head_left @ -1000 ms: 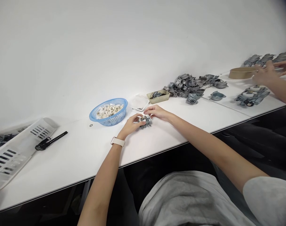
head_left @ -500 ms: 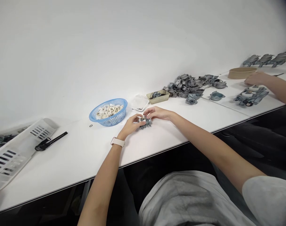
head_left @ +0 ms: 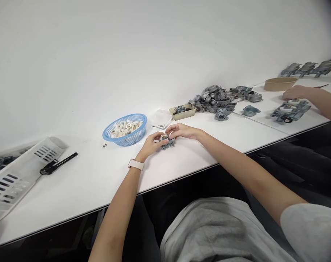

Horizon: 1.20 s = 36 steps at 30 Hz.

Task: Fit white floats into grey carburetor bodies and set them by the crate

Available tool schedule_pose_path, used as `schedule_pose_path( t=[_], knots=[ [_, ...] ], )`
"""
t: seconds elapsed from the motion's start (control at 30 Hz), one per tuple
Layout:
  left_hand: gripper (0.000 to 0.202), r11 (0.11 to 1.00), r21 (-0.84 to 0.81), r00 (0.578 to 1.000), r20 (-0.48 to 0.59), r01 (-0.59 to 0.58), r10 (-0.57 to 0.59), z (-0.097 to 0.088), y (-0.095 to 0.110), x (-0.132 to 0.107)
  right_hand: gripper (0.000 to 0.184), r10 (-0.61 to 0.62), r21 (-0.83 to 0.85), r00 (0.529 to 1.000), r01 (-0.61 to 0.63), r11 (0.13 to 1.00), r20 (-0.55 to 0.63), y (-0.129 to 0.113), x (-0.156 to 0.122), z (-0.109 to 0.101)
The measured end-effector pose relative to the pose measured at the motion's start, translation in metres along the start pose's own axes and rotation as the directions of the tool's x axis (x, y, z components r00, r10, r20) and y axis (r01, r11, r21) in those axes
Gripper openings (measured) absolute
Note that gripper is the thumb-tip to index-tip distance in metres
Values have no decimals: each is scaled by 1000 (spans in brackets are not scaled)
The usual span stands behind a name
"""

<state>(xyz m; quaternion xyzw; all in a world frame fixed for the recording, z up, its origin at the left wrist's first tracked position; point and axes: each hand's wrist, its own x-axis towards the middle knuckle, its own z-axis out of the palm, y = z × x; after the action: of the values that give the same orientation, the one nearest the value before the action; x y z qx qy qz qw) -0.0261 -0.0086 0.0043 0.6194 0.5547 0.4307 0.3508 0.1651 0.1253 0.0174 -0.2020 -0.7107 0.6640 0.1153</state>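
A small grey metal carburetor [head_left: 168, 143] with a white part on top rests on the white table in front of me. My left hand [head_left: 152, 144], with a pale-banded watch on the wrist, grips it from the left, thumb across the near side. From the right, my right hand [head_left: 182, 131] has its fingertips pinched together at the carburetor's top. Whatever lies between those fingertips is too small to make out. Behind my left hand stands a blue basket [head_left: 106, 134] of white plastic floats [head_left: 124, 128].
Beyond my hands are a clear plastic tray [head_left: 161, 120], a cream box [head_left: 184, 115] and a pile of carburetor castings [head_left: 216, 98]. A black watch [head_left: 58, 165] lies by a white crate [head_left: 23, 174] at left. At right, another person's hand [head_left: 293, 92] is near assembled carburetors [head_left: 291, 110].
My hands hardly shift; the carburetor tilts slightly and my right fingertips stay at its top. The other person's hand moves a little.
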Motion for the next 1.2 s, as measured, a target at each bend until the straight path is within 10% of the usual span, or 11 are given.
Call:
schedule_pose_path(
  t=[1.2],
  knots=[
    [41,999,29,999,-45,-20,21,2,-5,3,35,-68,-206,998,66,976,-3,-5,-2,0]
  ],
)
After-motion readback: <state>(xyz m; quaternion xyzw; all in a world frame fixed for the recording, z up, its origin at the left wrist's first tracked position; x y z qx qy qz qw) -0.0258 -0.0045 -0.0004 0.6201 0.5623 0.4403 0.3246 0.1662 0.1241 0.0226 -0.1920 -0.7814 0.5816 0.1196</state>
